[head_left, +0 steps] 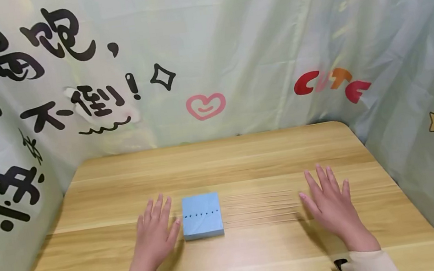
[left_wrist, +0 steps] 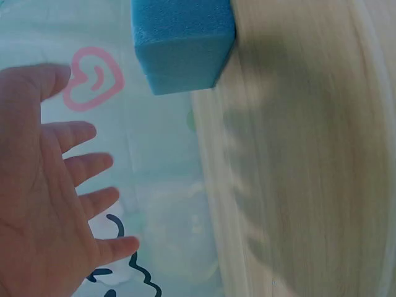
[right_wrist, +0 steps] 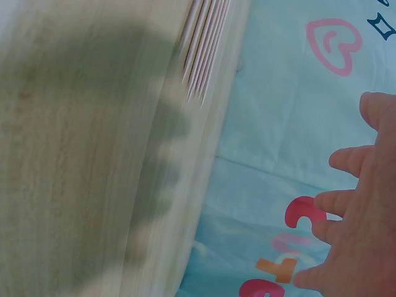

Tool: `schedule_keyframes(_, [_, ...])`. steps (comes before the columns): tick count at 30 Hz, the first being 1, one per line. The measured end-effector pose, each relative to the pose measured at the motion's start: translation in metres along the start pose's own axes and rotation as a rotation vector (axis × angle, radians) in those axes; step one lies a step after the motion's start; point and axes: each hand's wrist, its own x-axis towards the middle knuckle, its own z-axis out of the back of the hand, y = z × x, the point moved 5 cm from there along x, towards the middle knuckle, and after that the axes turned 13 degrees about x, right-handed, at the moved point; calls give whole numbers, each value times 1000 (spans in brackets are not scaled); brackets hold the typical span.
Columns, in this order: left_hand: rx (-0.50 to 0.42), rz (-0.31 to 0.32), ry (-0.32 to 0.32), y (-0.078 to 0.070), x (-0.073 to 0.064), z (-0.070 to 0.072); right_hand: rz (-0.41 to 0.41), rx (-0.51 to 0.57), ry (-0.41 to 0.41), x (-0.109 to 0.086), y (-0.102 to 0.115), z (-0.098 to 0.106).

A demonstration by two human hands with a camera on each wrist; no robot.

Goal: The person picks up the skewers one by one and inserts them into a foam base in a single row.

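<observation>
A blue foam block (head_left: 203, 225) lies on the wooden table, with a row of small dark dots across its top. To its right several thin wooden skewers (head_left: 261, 211) lie side by side, pointing left to right. My left hand (head_left: 155, 232) is held just left of the block, fingers spread and holding nothing. Past the right ends of the skewers is my right hand (head_left: 333, 209), also spread and holding nothing. In the left wrist view the foam block (left_wrist: 182, 52) is apart from the hand. The right wrist view shows the skewers' pointed tips (right_wrist: 199, 86), apart from the fingers.
The wooden table (head_left: 221, 162) has rounded far corners. A pale printed cloth (head_left: 247, 57) hangs behind it and along both sides, bearing black characters, a pink heart and a yellow star. Both hands cast shadows on the tabletop.
</observation>
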Motion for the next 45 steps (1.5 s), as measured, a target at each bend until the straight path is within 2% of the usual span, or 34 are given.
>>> schedule_keyframes(6, [-19,-67,11,-10,2,-7,15,54,5,1,2,1])
schedule_keyframes(12, [-61,-107,8,-19,7,-16,109,86,-61,5,11,2])
schedule_keyframes(17, [-95,-110,31,-24,13,-23,179,132,-111,9,16,0])
schedule_keyframes(22, [-104,-105,52,-27,15,-26,209,195,-117,17,20,-5])
schedule_keyframes(40, [-111,-93,72,-23,15,-26,189,345,31,49,38,-27])
schedule_keyframes(45, [-110,-96,72,-23,15,-26,161,385,71,60,41,-36])
